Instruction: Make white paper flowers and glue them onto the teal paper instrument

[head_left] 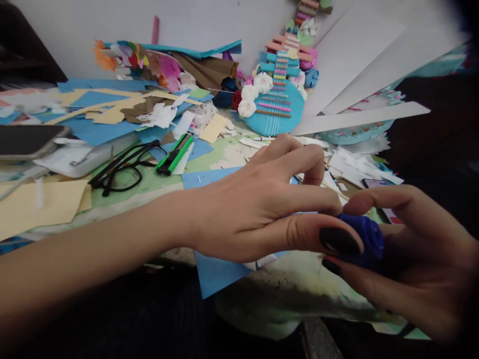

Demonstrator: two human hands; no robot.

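Observation:
A small dark-blue rolled flower (368,237), like a paper rose, is pinched between my two hands near the table's front edge. My left hand (262,204) reaches in from the left, its thumb and index finger closed on the flower's left side. From the right, my right hand (415,254) curls its thumb and fingers around the same flower. Part of the flower is hidden behind the left thumb. Beneath my left hand lies a sheet of blue paper (220,274).
Black glasses (127,172), a green box cutter (175,153) and a phone (30,139) lie left among paper scraps (108,107). At the back stands a turquoise guitar-shaped craft (279,109) with white flowers. A long white strip (366,118) juts out to the right.

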